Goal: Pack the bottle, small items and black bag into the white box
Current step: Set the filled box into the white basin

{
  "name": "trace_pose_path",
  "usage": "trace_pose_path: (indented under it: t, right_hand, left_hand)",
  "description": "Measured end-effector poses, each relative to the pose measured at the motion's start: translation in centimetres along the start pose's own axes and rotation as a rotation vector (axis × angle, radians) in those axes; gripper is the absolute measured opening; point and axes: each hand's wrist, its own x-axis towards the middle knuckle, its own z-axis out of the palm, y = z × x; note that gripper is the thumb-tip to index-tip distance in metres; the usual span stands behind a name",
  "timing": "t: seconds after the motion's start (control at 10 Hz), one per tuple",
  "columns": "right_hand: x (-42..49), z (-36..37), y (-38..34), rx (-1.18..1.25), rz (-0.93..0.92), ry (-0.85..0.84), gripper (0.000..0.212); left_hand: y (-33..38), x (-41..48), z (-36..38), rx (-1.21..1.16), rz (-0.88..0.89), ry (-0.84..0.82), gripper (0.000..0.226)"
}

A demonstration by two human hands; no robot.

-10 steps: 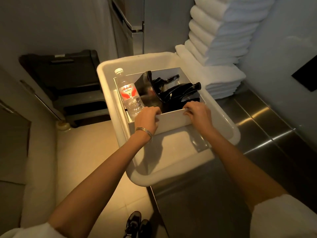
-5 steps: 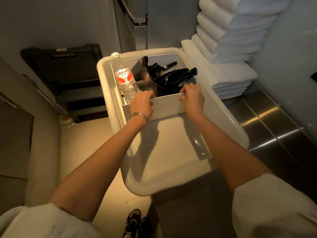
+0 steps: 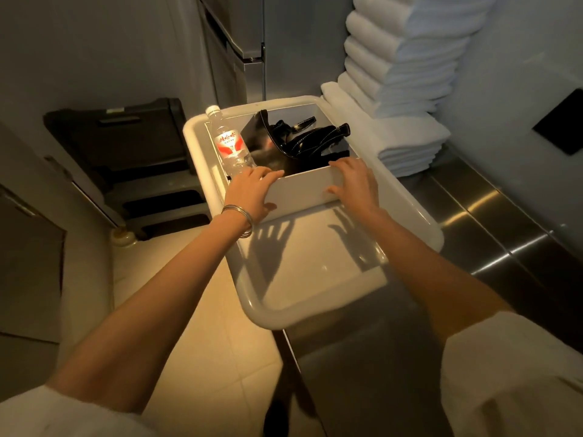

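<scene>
The white box [image 3: 303, 191] stands at the far end of a large white tub [image 3: 315, 313]. Inside it a clear water bottle [image 3: 232, 146] with a red label and white cap leans in the left corner. A glossy black bag [image 3: 299, 143] with white stitching fills the rest. No small items show. My left hand [image 3: 252, 193] lies over the box's near left corner, fingers spread. Over the near wall's right part my right hand [image 3: 355, 184] rests with its fingers apart and its thumb on the front face. Both hands cast spread-finger shadows on the tub floor.
The tub sits on a steel counter [image 3: 504, 234] and overhangs its left edge. A tall stack of folded white towels [image 3: 400, 58] stands right behind the tub. A black step stool [image 3: 126, 146] is on the tiled floor at left.
The box has slid away from me to the tub's far end. Both hands, curled tight on its near rim before, now have their fingers spread and loose.
</scene>
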Motion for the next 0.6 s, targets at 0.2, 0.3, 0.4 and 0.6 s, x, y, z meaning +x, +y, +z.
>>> trace_pose_path:
  t: [0.2, 0.3, 0.4, 0.6]
  right_hand:
    - [-5.2, -4.4, -2.2, -0.09, -0.061, 0.009, 0.074]
    - [-9.4, -6.9, -4.0, -0.202, -0.104, 0.035, 0.075]
    - [-14.4, -9.4, -5.7, -0.252, -0.066, 0.041, 0.076]
    - [-23.7, -13.6, -8.3, -0.378, 0.035, 0.022, 0.08]
  left_hand:
    - [2.6, -3.2, -3.7, 0.091, 0.055, 0.077, 0.066]
    - [4.7, -5.9, -4.9, 0.08, 0.075, 0.1, 0.067]
    - [6.5, -9.4, -5.8, 0.064, 0.074, 0.092, 0.068]
    - [8.8, -17.1, -7.7, 0.102, 0.157, 0.141, 0.07]
